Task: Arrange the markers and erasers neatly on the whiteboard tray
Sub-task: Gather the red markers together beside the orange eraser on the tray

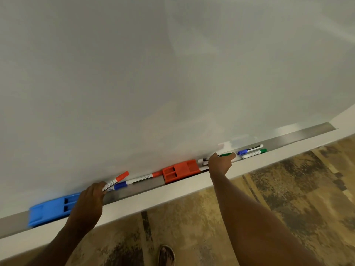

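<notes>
A metal whiteboard tray runs diagonally from lower left to upper right. My left hand rests over a blue eraser and grips a red-capped marker, tilted up against the board. A blue-capped marker lies just beside it. Further right lie a red-capped marker and an orange eraser. My right hand holds a green marker above the tray. Past it lie a blue-capped marker and a green-capped marker. A black marker shows partly behind my right hand.
The whiteboard fills the upper view. A white ledge fronts the tray. Below it is patterned brown carpet, with a sandalled foot at the bottom edge. The tray's far right stretch holds nothing.
</notes>
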Available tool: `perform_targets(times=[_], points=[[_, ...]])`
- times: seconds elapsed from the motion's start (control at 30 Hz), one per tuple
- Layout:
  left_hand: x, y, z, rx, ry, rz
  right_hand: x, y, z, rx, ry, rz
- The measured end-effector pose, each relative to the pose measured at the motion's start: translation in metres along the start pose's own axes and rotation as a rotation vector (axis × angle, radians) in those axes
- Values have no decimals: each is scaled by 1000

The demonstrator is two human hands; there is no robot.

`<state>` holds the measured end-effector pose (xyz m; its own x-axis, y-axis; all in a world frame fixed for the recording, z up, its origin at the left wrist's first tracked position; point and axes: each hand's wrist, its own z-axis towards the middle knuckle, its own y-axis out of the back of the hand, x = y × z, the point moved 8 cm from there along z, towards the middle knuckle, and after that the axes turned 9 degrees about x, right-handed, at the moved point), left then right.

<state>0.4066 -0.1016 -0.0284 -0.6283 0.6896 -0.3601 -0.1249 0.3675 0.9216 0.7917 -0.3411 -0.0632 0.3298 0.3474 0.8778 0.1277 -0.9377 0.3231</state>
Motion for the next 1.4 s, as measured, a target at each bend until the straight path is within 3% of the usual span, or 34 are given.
perform_targets(times=[0.53, 1.07, 1.4], points=[[-32, -18, 22, 95, 8, -58, -2, -14, 24, 6, -21, -51], [-74, -39, 39, -111, 98, 32, -2, -17, 28, 16, -8, -166], [-78, -51, 48, -6, 117, 77, 4, -24, 30, 70, 25, -394]])
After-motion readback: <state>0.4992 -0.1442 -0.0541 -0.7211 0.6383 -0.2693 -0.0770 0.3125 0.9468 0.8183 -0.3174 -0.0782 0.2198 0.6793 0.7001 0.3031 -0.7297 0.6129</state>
